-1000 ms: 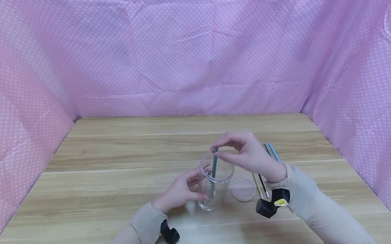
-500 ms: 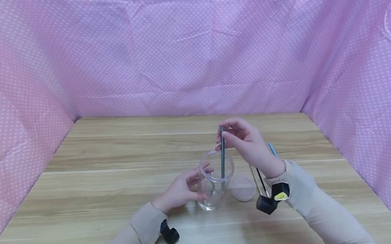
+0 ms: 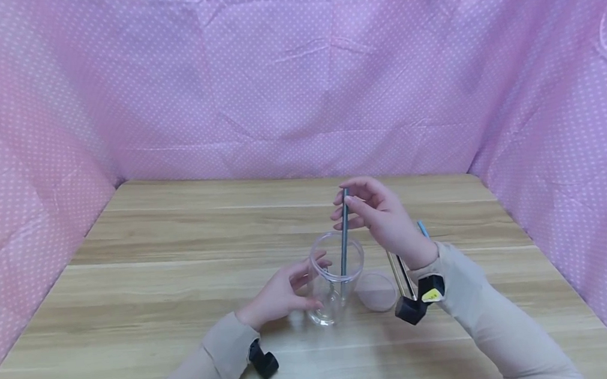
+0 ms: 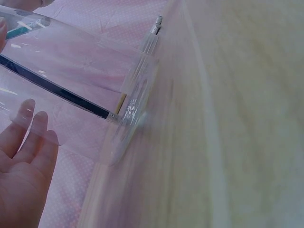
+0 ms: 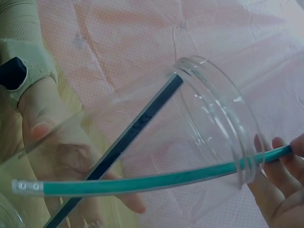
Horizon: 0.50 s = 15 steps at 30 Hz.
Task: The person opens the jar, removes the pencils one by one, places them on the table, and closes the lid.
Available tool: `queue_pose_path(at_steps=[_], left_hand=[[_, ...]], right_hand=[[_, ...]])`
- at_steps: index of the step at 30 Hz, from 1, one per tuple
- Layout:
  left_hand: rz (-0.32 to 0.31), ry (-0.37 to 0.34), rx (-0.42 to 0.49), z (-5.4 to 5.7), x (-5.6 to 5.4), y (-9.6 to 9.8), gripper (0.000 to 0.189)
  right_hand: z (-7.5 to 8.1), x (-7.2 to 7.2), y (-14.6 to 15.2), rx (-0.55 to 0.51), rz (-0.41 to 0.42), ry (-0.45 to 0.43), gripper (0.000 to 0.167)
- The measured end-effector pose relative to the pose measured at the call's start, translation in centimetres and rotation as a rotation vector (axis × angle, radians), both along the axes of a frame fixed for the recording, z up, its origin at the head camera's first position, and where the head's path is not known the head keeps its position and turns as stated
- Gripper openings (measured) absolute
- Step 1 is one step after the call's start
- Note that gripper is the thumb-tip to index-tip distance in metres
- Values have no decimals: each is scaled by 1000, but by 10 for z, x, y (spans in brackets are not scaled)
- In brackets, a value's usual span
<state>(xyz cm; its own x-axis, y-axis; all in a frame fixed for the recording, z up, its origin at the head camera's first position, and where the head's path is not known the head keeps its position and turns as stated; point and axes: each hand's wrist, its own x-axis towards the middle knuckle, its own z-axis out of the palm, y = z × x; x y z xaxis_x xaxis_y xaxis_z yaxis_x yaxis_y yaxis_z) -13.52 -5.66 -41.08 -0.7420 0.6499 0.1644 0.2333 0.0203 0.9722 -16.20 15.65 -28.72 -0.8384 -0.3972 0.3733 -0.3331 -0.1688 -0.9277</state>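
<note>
A clear plastic jar [image 3: 325, 317] stands upright on the wooden table. My left hand [image 3: 282, 293] grips its side, thumb in front and fingers around the back. Above the rim, my right hand [image 3: 384, 215] pinches the upper end of a green pencil [image 5: 137, 183] between thumb and fingers. That pencil reaches down through the mouth, its eraser end inside the jar. Both wrist views also show a dark pencil [image 4: 57, 90] slanting inside, its metal-banded end near the jar's bottom. In the head view, only one pencil shows distinctly in the jar.
A round clear lid [image 3: 376, 292] lies right of the jar. Beyond it, several pencils [image 3: 396, 275] lie side by side, partly covered by my right wrist and its camera; a blue one [image 3: 423, 229] pokes out behind. Pink dotted cloth [image 3: 294, 82] surrounds the table's back and sides.
My right hand has risen from the jar's rim and shifted slightly right and away, with more pencil showing above the mouth. My left hand and the jar stay put.
</note>
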Motion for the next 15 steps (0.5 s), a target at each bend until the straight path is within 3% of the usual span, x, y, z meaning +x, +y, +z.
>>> queue_pose_path(at_steps=[10, 15], left_hand=[[-3, -14, 4, 3, -1, -1, 84], [-3, -14, 1, 3, -2, -1, 84]], right_hand=[[2, -3, -16, 34, -88, -25, 26], [2, -4, -22, 44, -81, -52, 28]])
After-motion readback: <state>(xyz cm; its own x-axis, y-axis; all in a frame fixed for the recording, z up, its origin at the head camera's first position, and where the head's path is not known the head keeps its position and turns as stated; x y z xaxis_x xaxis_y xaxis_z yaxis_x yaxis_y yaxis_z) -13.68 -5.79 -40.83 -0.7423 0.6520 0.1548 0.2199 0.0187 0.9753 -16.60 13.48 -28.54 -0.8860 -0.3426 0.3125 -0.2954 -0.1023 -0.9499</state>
